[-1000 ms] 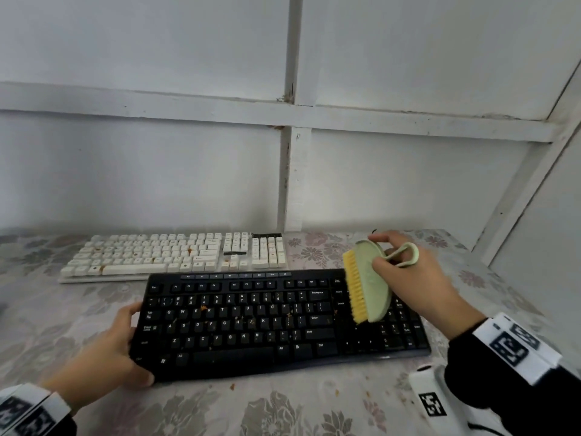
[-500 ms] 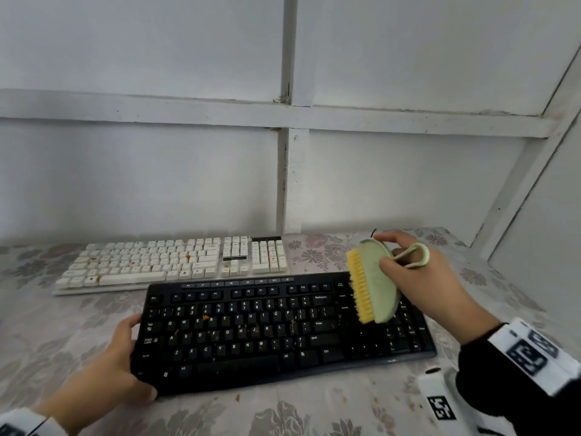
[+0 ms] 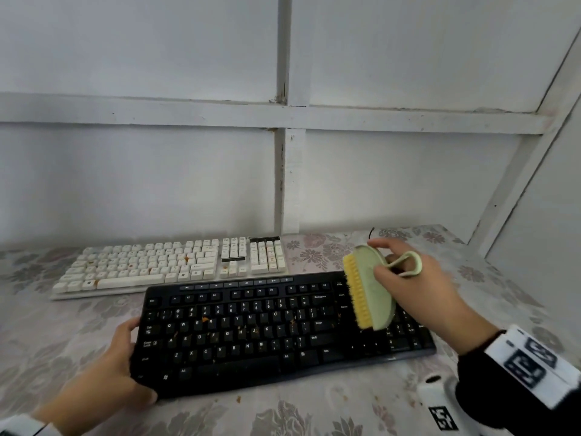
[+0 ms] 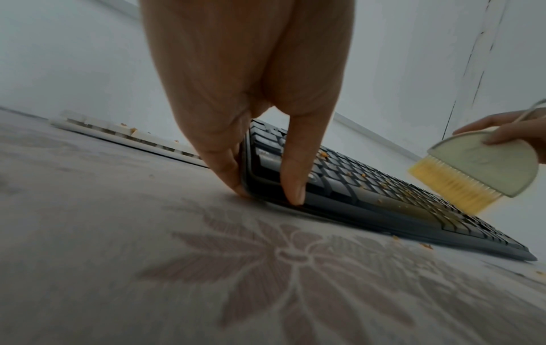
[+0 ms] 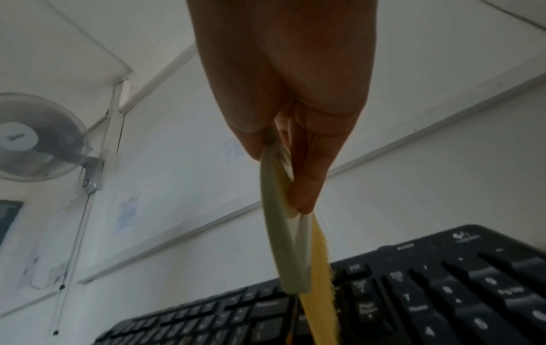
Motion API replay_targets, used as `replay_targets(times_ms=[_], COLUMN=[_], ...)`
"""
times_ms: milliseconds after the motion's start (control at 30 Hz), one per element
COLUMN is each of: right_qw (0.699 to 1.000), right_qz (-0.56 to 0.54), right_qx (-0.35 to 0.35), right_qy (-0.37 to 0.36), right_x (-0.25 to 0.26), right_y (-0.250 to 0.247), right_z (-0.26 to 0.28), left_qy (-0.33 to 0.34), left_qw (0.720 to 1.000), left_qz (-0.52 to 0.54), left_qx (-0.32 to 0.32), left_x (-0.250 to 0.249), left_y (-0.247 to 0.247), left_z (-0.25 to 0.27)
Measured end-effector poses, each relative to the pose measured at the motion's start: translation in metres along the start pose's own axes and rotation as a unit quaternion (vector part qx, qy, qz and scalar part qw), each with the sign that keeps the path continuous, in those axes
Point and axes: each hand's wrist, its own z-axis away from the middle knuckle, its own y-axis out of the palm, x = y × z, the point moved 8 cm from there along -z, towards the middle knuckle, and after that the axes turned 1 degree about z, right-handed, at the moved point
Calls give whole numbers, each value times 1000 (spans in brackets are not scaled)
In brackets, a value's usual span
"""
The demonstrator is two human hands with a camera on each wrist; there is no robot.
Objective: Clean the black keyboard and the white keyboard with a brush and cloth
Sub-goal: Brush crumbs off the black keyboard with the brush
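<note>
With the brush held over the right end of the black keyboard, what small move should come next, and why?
Probably lower the brush and sweep leftward: its yellow bristles face the orange crumbs on the black keyboard, and the left hand steadies its left end.
</note>
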Motion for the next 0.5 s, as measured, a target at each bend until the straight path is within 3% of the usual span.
replay_targets(times_ms=[33,267,500], right_qw=[1000,993,1000], right_qz=[3,37,-5], right_qx=[6,100,0], right_qy=[4,51,10], right_x=[-2,-21,5], right_y=[4,19,4], right_z=[1,42,-5], left_qy=[-11,-2,8], left_qw=[999,999,998], left_qz=[-23,-8,-1], left_qx=[-35,-42,-59], left_x=[2,5,0], left_y=[-7,-2,-3], left_z=[8,5,6])
